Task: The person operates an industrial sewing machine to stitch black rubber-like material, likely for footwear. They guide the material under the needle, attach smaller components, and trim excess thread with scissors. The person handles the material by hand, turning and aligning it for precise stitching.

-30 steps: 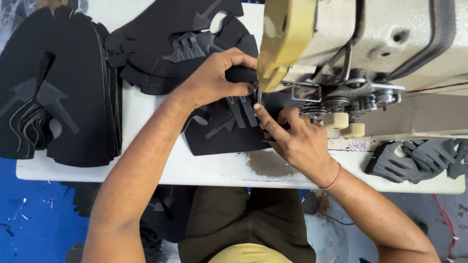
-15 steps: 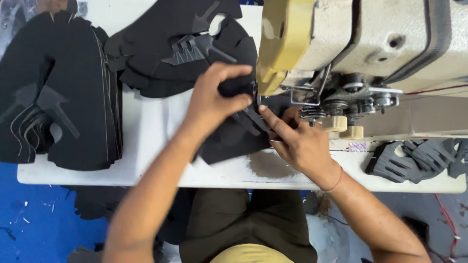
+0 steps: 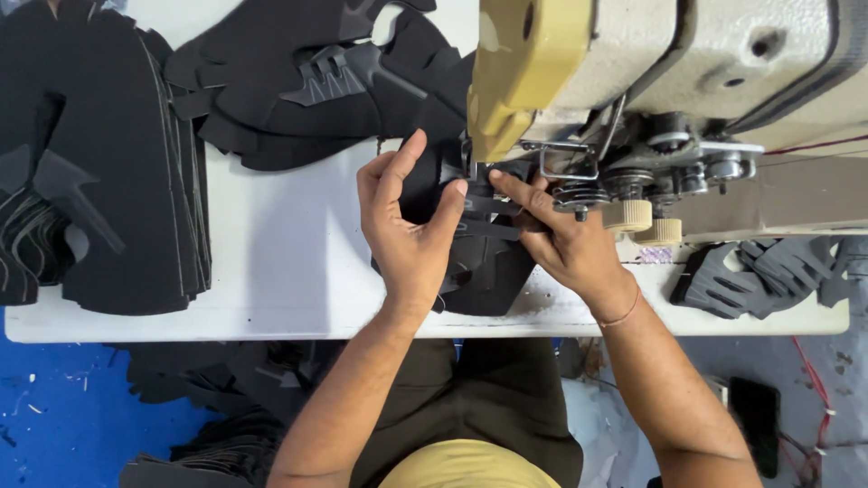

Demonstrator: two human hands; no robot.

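Left hand (image 3: 407,226) lies curled on a black cut piece (image 3: 479,262), thumb and forefinger pressing its upper edge toward the sewing machine (image 3: 669,81). Right hand (image 3: 565,239) pins the same piece with its forefinger stretched flat beside the needle area. That piece, matte and foam-like with raised strips, runs lengthwise from the white surface (image 3: 280,262)'s near edge up under the machine's yellowish head. Stacks of similar black pieces (image 3: 99,163) lie to the left.
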